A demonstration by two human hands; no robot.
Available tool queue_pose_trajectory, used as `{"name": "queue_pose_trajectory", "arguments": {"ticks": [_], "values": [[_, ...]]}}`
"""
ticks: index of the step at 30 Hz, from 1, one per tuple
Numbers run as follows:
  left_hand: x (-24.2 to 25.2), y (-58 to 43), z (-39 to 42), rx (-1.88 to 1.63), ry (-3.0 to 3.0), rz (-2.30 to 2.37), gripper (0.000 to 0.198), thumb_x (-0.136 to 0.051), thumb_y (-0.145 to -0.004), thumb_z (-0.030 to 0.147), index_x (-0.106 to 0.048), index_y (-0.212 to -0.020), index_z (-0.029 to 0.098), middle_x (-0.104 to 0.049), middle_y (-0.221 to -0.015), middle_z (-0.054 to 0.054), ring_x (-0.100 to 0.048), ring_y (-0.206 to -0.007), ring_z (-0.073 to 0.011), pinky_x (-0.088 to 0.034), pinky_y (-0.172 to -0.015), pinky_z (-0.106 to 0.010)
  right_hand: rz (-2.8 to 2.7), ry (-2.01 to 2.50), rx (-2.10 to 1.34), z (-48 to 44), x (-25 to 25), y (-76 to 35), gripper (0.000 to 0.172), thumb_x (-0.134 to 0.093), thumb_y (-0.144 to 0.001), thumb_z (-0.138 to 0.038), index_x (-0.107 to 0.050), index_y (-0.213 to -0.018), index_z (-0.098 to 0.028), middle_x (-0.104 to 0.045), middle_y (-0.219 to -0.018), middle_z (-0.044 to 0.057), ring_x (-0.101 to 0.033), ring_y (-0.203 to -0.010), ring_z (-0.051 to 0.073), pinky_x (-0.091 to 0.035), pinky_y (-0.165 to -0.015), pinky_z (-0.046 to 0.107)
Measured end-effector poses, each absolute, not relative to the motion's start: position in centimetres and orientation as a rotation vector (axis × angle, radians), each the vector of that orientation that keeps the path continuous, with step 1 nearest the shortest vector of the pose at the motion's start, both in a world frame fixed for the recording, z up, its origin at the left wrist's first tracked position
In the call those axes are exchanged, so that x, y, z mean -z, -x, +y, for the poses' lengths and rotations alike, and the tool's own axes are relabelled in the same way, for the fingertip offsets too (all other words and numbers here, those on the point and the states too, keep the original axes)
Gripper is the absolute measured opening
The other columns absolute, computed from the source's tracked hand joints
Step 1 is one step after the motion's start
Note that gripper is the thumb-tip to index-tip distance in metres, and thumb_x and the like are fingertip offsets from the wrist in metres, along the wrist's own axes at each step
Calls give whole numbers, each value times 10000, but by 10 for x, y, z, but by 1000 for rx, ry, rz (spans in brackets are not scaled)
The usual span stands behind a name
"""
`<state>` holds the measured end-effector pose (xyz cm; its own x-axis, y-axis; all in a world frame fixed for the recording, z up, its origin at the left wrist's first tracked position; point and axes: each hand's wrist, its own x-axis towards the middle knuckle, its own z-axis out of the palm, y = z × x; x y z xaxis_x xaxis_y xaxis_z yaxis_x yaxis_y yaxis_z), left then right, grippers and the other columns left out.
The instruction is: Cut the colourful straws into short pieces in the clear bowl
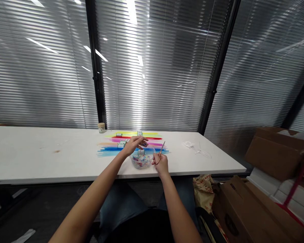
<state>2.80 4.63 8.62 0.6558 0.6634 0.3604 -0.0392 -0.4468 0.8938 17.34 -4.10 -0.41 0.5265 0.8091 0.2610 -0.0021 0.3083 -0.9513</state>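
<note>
A clear round bowl (141, 162) with small multicoloured bits inside stands near the table's front edge. Above its back left rim is my left hand (135, 145), fingers bent and close together; whatever they hold is too small to make out. My right hand (160, 162), at the bowl's right side, is closed on the handles of a pair of scissors (161, 148), whose blades point up and away. Behind the bowl lie bundles of long thin coloured sticks: yellow (128, 133), red (152, 138), pink, orange and blue (108, 149), several with paper labels.
On the white table (40, 155), a small jar with a tan lid (101, 127) stands at the back. Crumpled clear plastic (190, 144) and a thin loop lie to the right. Cardboard boxes (243, 209) and a printed bag (204, 192) are on the floor at right. Blinds rise behind.
</note>
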Motion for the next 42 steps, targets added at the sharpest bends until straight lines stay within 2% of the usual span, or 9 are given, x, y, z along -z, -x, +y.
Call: {"name": "queue_pose_trajectory", "arguments": {"ticks": [7, 21, 27, 37, 42], "values": [[-85, -27, 47, -868, -1956, 463, 554, -494, -836, 604, -653, -1050, 118, -694, -1011, -159, -663, -905, -244, -541, -687, -302, -875, 1139, -649, -44, 2, -173, 266, -575, -726, -349, -525, -514, -196, -510, -380, -30, -457, -363, 115, -346, -416, 226], [-83, -28, 47, -914, -1966, 427, 516, -516, -847, 557, -640, -1101, 125, -690, -999, -146, -663, -893, -230, -531, -666, -278, -882, 1134, -646, -42, 4, -173, 274, -575, -744, -349, -530, -525, -191, -510, -382, -27, -461, -369, 112, -355, -431, 223], [-84, -29, 44, -935, -1986, 440, 463, -628, -799, 445, -625, -1141, 133, -700, -981, -131, -672, -890, -232, -538, -666, -282, -877, 1133, -658, -43, 3, -173, 275, -579, -736, -363, -530, -529, -189, -507, -384, -32, -447, -360, 106, -342, -422, 220], [-81, -33, 45, -1022, -2079, 438, 360, -658, -773, 343, -660, -1040, 102, -716, -921, -140, -700, -814, -231, -552, -627, -280, -871, 1120, -665, -40, 6, -174, 267, -582, -734, -351, -532, -530, -185, -503, -379, -33, -431, -349, 101, -319, -403, 219], [-79, -33, 47, -1047, -2098, 436, 338, -680, -734, 293, -670, -1011, 100, -718, -926, -139, -698, -821, -238, -575, -669, -316, -868, 1125, -669, -40, 5, -174, 257, -583, -728, -341, -531, -531, -185, -505, -377, -32, -428, -348, 101, -317, -402, 220]]}}
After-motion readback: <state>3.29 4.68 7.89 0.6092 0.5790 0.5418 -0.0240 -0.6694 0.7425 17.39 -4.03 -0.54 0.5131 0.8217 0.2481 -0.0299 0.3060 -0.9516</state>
